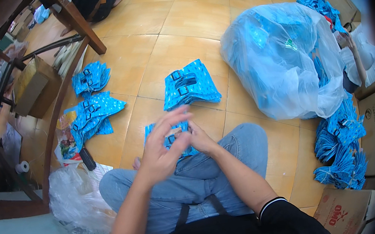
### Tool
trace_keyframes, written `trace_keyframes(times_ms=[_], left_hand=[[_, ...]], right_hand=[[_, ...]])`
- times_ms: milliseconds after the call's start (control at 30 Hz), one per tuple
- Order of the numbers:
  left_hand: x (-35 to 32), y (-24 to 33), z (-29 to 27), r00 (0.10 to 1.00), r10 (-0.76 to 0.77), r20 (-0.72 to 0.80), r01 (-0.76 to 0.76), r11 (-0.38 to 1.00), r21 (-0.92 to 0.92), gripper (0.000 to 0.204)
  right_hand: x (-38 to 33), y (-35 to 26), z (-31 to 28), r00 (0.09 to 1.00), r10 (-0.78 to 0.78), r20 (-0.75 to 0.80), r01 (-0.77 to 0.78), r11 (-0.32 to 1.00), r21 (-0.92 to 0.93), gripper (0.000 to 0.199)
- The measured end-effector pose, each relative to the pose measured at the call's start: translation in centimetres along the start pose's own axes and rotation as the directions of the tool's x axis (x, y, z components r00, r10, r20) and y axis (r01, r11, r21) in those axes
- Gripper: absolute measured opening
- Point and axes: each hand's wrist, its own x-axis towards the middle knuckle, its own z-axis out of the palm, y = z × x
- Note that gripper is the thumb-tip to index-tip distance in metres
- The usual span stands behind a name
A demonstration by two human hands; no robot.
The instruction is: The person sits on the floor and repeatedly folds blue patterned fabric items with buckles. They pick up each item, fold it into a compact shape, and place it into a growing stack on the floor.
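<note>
I sit cross-legged in jeans with a blue patterned fabric piece (150,129) with a black buckle in front of my lap. My left hand (162,143) is raised over it, thumb and fingers apart, hiding much of it. At the piece's right edge, the fingers of my right hand (202,138) are closed and appear to grip the fabric; the fingertips are partly hidden. Just beyond my hands, a stack of similar blue pieces (199,83) with black buckles lies on the floor. Two more piles, a nearer one (97,111) and a farther one (96,77), lie to the left.
A large clear plastic bag (283,66) of blue pieces stands at right, with heaped blue pieces (338,156) and cardboard boxes (345,212) nearer me. At left are a wooden frame (55,114), crumpled plastic (77,200) and a dark-handled tool (87,159). Other people sit around.
</note>
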Motion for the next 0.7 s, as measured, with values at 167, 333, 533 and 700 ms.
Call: trace_keyframes(times_ms=[167, 333, 533, 700], left_hand=[[-2.9, 12.4, 1.1, 0.868, 0.375, 0.327, 0.191, 0.356, -0.915, 0.057], [-2.0, 15.6, 3.0, 0.794, 0.522, 0.312, 0.225, 0.225, -0.948, 0.055], [-2.0, 15.6, 3.7, 0.778, 0.540, 0.321, 0.233, 0.226, -0.946, 0.053], [-2.2, 15.7, 4.6, 0.771, 0.546, 0.327, 0.230, 0.240, -0.943, 0.052]], right_hand=[[-0.2, 0.3, 0.2, 0.990, 0.139, -0.027, -0.136, 0.987, 0.083, 0.028], [-0.5, -0.3, 0.6, 0.980, 0.198, 0.010, -0.198, 0.977, 0.076, 0.029], [-0.7, -1.0, 0.5, 0.982, 0.188, 0.027, -0.190, 0.976, 0.106, 0.033], [-1.2, -0.8, 0.7, 0.982, 0.184, 0.043, -0.189, 0.973, 0.130, 0.034]])
